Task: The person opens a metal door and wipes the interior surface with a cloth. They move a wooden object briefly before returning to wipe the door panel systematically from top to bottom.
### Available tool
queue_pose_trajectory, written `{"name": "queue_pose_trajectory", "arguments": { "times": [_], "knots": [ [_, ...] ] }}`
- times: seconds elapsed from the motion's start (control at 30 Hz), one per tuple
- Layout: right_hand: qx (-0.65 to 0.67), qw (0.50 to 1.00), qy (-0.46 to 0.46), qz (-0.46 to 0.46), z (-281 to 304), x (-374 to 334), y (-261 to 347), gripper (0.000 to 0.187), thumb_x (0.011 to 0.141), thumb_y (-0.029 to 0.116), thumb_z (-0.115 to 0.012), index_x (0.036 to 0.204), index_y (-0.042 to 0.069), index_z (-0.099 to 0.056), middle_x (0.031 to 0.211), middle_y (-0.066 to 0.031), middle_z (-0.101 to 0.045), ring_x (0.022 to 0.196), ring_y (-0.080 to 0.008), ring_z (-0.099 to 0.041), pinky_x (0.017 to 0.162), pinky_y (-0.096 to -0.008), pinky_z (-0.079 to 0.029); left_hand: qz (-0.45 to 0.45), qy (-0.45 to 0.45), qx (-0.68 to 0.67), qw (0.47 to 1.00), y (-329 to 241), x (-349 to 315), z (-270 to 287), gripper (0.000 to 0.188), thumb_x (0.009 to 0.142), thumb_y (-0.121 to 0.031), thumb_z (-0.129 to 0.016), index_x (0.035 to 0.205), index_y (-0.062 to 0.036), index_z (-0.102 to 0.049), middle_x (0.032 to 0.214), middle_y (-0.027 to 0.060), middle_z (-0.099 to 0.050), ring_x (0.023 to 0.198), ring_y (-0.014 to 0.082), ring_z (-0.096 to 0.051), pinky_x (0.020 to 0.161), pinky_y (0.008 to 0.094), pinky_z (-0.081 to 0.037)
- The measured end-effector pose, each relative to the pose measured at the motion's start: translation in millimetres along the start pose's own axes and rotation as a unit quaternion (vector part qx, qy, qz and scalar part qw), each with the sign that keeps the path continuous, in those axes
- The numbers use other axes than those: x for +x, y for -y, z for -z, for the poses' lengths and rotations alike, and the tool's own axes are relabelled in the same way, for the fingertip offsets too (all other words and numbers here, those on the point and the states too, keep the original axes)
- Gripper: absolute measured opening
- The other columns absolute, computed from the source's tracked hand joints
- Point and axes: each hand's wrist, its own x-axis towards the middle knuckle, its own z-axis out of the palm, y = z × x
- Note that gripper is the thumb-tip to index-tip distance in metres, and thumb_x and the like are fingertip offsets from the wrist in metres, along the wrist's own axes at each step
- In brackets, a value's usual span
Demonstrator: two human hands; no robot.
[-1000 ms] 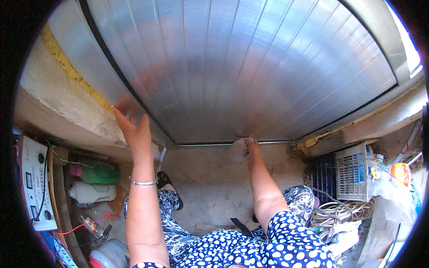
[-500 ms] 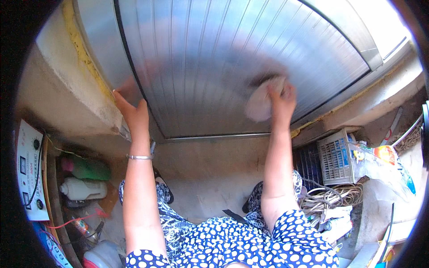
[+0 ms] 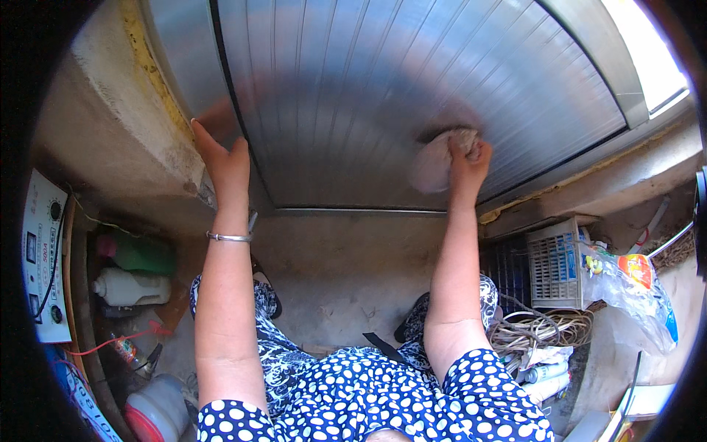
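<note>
A ribbed, shiny metal door panel (image 3: 331, 125) stands in front of me, framed by dark seals. My right hand (image 3: 470, 168) pinches a pale, bunched cloth (image 3: 433, 168) and presses it on the panel's lower right part. The cloth's lower edge is blurred. At the panel's left side, my left hand (image 3: 227, 168) rests against the metal frame (image 3: 173, 55) with thumb and fingers apart. Nothing shows in it. A silver bangle (image 3: 229, 237) circles my left wrist.
On the left are a white control box (image 3: 44, 254) with knobs, a white jug (image 3: 132, 287) and a red-based container (image 3: 158, 409). To the right stand a white plastic crate (image 3: 556, 267), a coil of cable (image 3: 545, 328) and a clear plastic bag (image 3: 637, 302). Raised walls flank the door.
The whole view has shifted a little. My right hand and the cloth sit slightly nearer the panel's lower edge, with the cloth more bunched. My left hand keeps its place on the frame.
</note>
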Motion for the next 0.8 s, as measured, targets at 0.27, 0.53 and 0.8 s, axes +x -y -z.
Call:
{"name": "queue_pose_trajectory", "arguments": {
  "times": [0.27,0.53,0.8],
  "knots": [
    [-0.063,0.978,0.02,-0.196,2,-81,-136,0.037,0.076,0.006,-0.071,0.104,0.002,-0.046,0.102,-0.009,-0.055,0.091,-0.0187,-0.054,0.08,-0.0311,-0.044,0.04,0.01,-0.001,0.999,-11,1,7,0.082,0.08,-0.004,-0.058,0.144,0.0039,-0.007,0.149,0.024,-0.013,0.138,0.0327,-0.017,0.111,0.0402,-0.021],
    [0.05,0.885,-0.058,-0.459,-5,-129,-233,0.056,0.075,0.004,-0.072,0.121,0.005,-0.041,0.115,-0.0133,-0.053,0.099,-0.0251,-0.055,0.083,-0.0377,-0.045,0.045,0.004,0.003,0.999,-18,-6,2,0.082,0.082,-0.004,-0.056,0.144,0.0038,-0.003,0.149,0.0241,-0.011,0.138,0.0335,-0.017,0.112,0.0423,-0.02],
    [0.046,0.86,-0.03,-0.508,2,-122,-226,0.067,0.073,0.007,-0.075,0.127,0.005,-0.036,0.118,-0.0132,-0.053,0.102,-0.0264,-0.054,0.087,-0.0377,-0.044,0.026,0.012,-0.006,1.0,-17,-6,1,0.082,0.08,-0.003,-0.056,0.143,0.006,-0.004,0.147,0.0263,-0.014,0.137,0.0359,-0.018,0.111,0.0414,-0.019]
  ]
}}
